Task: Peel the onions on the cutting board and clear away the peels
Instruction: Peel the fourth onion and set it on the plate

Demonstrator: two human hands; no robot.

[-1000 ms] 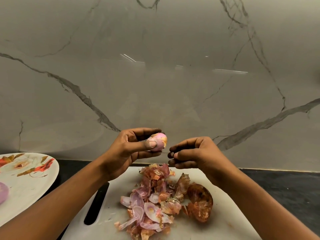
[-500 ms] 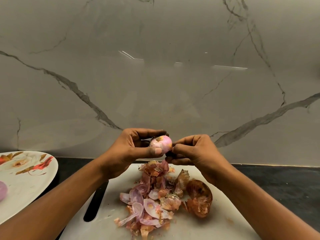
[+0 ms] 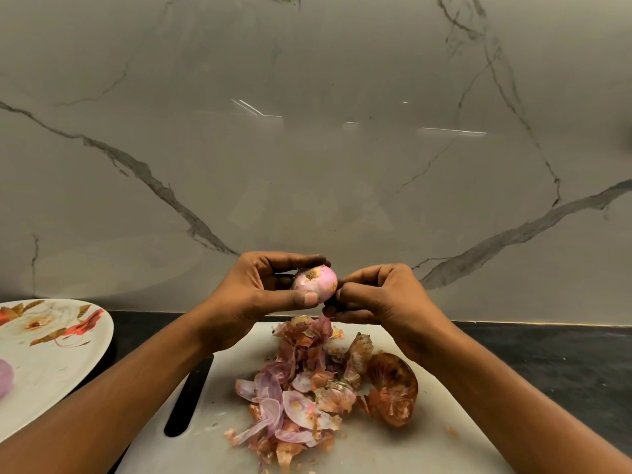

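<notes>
We're seeing the onion (image 3: 316, 283) held up in the air over the far edge of the cutting board (image 3: 427, 446), btwn both hands. The left hand (image 3: 253, 292) is gripping it, thumb across the near side, fingers curling over the far side. The brown root patch is facing up and a bit twd us. The onion is looking widest left to right, tho fingers are covering both ends, so we can't be sure of the axis.

The right hand (image 3: 379, 299) is pinching tight at the onion's right edge, thumb & forefinger closed on a strip of skin (image 3: 325, 325) that's hanging thin and pink down twd the peels (image 3: 301, 388). Where the strip is joining the onion is hidden behind the fingertips.

Peels are heaping up mid-board. At the heap's right a big brown husk (image 3: 393, 388) is sitting, touching it; whole onion or empty skin, we can't tell. The left forearm is covering part of the board's dark handle slot (image 3: 184, 405), and the frame is cutting off the board's near edge.

On the left, a flowered plate (image 3: 68, 378) is running out of frame, w/ a pale purple peeled piece (image 3: 5, 378) clipped at the edge. Bare board is showing right of the husk, dark counter (image 3: 564, 357) is lying open beyond that, and the marble wall (image 3: 307, 165) is standing behind the hands.
</notes>
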